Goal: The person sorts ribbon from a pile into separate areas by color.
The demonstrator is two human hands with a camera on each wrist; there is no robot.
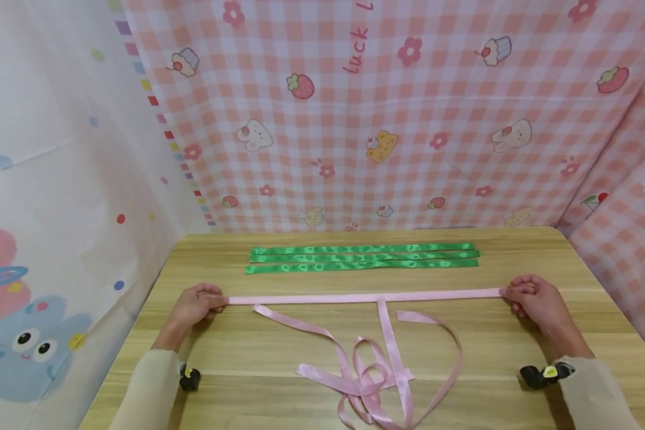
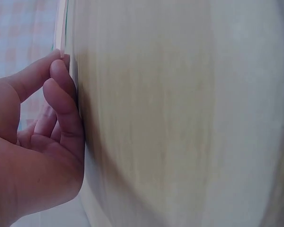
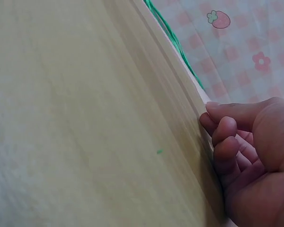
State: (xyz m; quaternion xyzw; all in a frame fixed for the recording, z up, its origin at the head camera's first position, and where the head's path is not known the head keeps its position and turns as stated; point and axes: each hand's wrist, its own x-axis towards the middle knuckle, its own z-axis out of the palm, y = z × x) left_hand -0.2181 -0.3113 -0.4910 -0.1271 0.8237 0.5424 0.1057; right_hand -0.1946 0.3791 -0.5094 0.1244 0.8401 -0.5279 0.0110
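I am watching the left hand (image 1: 193, 306) pinching one end of a pink satin ribbon (image 1: 362, 297) at about 9 o'clock on the wooden table (image 1: 279, 352), while the right hand (image 1: 534, 301) is pinching the other end at 3 o'clock, so the strip is lying taut and straight across the middle. Both wrist views are showing thumb and curled fingers (image 2: 61, 90) closed narrowly on the ribbon's edge against the wood. The rest of the pink ribbon is trailing toward 6 o'clock in a loose tangle (image 1: 373, 382), and one strand is hanging from the taut strip's midpoint. Three green patterned ribbons (image 1: 362, 257) are lying flat and parallel at 12 o'clock, just beyond the pink strip. I am judging that the slick satin could slip out of either pinch if the pull grows uneven, and that dragging it could snag the tangle or pull it tighter. On the pink checked backdrop (image 1: 435, 89), red lettering is reading "Luck", with a further letter cut off by the frame.
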